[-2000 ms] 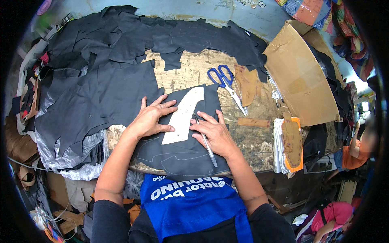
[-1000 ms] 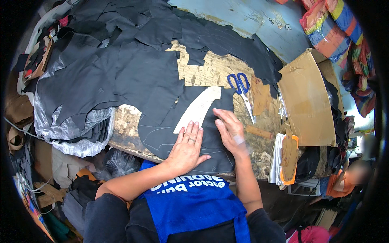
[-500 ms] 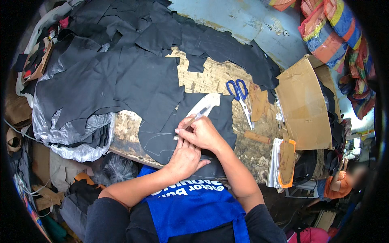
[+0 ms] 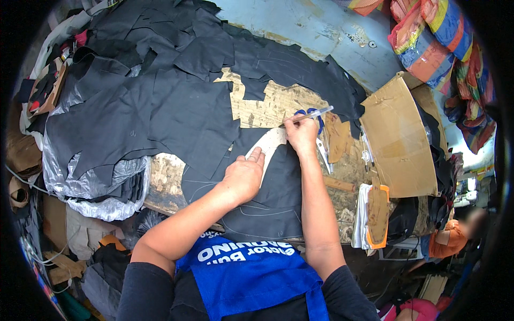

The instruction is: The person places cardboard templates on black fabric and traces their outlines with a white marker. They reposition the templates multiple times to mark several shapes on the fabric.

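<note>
My left hand (image 4: 242, 179) lies with its fingers stretched out over a long, curved white pattern piece (image 4: 275, 140), pressing it onto black sheet material (image 4: 278, 179). My right hand (image 4: 301, 136) is closed round a clear-barrelled pen (image 4: 317, 114), its tip by the far end of the pattern piece. Thin pale outlines run over the black material nearer to me. Just behind the right hand lie blue-handled scissors (image 4: 323, 152), their handles partly hidden by the hand and pen.
Black pieces (image 4: 193, 101) spread over the worn wooden table (image 4: 267, 112). To the right are brown pattern pieces (image 4: 337, 139), a cardboard sheet (image 4: 401, 142) and an orange-edged stack (image 4: 379, 216). A plastic-wrapped pile (image 4: 101, 187) is at left. Another person (image 4: 448, 238) is far right.
My right hand has moved away to the far end of the pattern piece with the pen. My left hand has shifted forward and now lies flat on the piece.
</note>
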`<action>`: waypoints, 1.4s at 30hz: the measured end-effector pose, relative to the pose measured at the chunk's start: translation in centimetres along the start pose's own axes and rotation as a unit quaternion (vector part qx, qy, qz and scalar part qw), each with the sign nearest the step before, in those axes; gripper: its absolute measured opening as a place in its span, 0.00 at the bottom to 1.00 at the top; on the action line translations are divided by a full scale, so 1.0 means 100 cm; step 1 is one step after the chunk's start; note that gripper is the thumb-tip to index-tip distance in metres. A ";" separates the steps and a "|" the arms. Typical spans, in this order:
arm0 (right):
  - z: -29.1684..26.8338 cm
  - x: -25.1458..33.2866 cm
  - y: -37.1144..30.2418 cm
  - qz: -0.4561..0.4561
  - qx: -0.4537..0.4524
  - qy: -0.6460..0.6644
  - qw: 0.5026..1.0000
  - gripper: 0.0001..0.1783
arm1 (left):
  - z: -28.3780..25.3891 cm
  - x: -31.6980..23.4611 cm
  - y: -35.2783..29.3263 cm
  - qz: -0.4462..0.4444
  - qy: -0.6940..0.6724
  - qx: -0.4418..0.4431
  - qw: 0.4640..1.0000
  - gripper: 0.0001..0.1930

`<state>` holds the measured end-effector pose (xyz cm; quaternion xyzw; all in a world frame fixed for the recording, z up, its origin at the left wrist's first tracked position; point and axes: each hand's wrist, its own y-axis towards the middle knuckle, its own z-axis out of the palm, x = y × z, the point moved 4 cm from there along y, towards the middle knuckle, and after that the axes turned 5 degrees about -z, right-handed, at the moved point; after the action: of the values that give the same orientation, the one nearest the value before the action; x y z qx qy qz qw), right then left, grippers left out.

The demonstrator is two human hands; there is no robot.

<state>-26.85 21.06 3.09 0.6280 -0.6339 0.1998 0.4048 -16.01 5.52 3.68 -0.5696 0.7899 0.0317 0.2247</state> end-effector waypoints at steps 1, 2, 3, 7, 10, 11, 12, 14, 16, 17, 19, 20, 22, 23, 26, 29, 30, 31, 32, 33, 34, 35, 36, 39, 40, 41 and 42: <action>-0.001 -0.004 -0.001 0.016 -0.018 0.045 0.999 0.08 | -0.001 0.002 0.003 -0.001 -0.008 0.020 1.000 0.31; -0.003 -0.010 -0.004 0.050 -0.035 0.086 0.994 0.08 | -0.002 0.003 0.006 0.004 -0.010 0.028 1.000 0.32; -0.004 -0.015 -0.007 0.086 -0.051 0.129 0.987 0.07 | -0.003 0.004 0.009 0.009 -0.013 0.037 0.999 0.32; -0.005 -0.019 -0.015 0.104 -0.077 0.222 0.966 0.07 | -0.007 0.008 0.017 0.038 -0.030 0.067 0.997 0.34; -0.006 -0.016 -0.018 0.037 -0.072 0.176 0.981 0.07 | -0.008 0.009 0.019 0.043 -0.025 0.083 0.995 0.36; -0.006 -0.015 -0.018 0.013 -0.072 0.161 0.984 0.07 | -0.009 0.009 0.020 0.044 -0.025 0.083 0.995 0.36; -0.005 -0.015 -0.017 -0.005 -0.069 0.138 0.988 0.07 | -0.009 0.009 0.020 0.046 -0.025 0.084 0.995 0.36; -0.004 -0.014 -0.016 -0.041 -0.064 0.090 0.993 0.07 | -0.009 0.009 0.020 0.050 -0.025 0.081 0.995 0.36; -0.005 -0.015 -0.015 -0.047 -0.063 0.077 0.994 0.07 | -0.010 0.009 0.020 0.056 -0.026 0.074 0.995 0.36; -0.005 -0.015 -0.015 -0.051 -0.063 0.070 0.994 0.07 | -0.010 0.009 0.020 0.056 -0.026 0.075 0.995 0.36; -0.005 -0.020 -0.016 0.017 -0.068 0.150 0.986 0.07 | -0.010 0.009 0.020 0.056 -0.024 0.075 0.995 0.36; -0.005 -0.021 -0.016 0.035 -0.070 0.199 0.977 0.07 | -0.011 0.009 0.020 0.054 -0.024 0.077 0.995 0.36; -0.005 -0.016 -0.014 0.008 -0.044 0.156 0.987 0.07 | -0.011 0.008 0.020 0.052 -0.028 0.081 0.995 0.36; -0.004 -0.014 -0.013 0.001 -0.029 0.141 0.990 0.08 | -0.012 0.008 0.020 0.050 -0.026 0.083 0.995 0.36; -0.007 -0.013 -0.012 0.026 -0.049 0.133 0.990 0.08 | -0.013 0.008 0.019 0.049 -0.029 0.086 0.995 0.36; -0.008 -0.014 -0.016 0.054 -0.067 0.170 0.982 0.07 | -0.014 0.009 0.019 0.050 -0.036 0.082 0.995 0.36; -0.009 -0.009 -0.017 0.014 -0.057 0.133 0.989 0.07 | -0.014 0.009 0.019 0.049 -0.040 0.085 0.994 0.36; -0.010 -0.004 -0.019 -0.025 -0.048 0.095 0.994 0.07 | -0.014 0.009 0.019 0.048 -0.043 0.088 0.994 0.36; -0.011 0.001 -0.022 -0.051 -0.038 0.057 0.996 0.07 | -0.014 0.009 0.019 0.047 -0.042 0.090 0.994 0.36; -0.012 0.006 -0.026 -0.086 -0.028 0.012 0.996 0.07 | -0.014 0.009 0.020 0.046 -0.041 0.092 0.994 0.36; -0.015 0.010 -0.031 -0.109 -0.017 -0.032 0.993 0.06 | -0.014 0.009 0.020 0.046 -0.040 0.092 0.994 0.36; -0.019 0.015 -0.037 -0.144 -0.009 -0.071 0.987 0.06 | -0.014 0.009 0.020 0.046 -0.041 0.093 0.994 0.36; -0.021 0.016 -0.042 -0.121 -0.002 -0.033 0.992 0.07 | -0.014 0.009 0.020 0.046 -0.043 0.093 0.994 0.36; -0.025 0.014 -0.049 -0.024 -0.016 0.030 0.999 0.08 | -0.014 0.011 0.021 0.048 -0.048 0.096 0.993 0.37; -0.026 0.017 -0.051 -0.045 -0.023 0.026 0.998 0.08 | -0.013 0.012 0.021 0.049 -0.051 0.098 0.993 0.37; -0.024 0.021 -0.053 -0.069 -0.023 0.005 0.997 0.08 | -0.013 0.012 0.022 0.055 -0.053 0.101 0.992 0.38; -0.022 0.024 -0.054 -0.097 -0.026 -0.012 0.995 0.07 | -0.013 0.014 0.023 0.060 -0.056 0.104 0.991 0.38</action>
<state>-20.81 20.43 4.85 0.6781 -0.5799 0.1356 0.4308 -18.87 4.71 3.86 -0.4917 0.8079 -0.0054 0.3249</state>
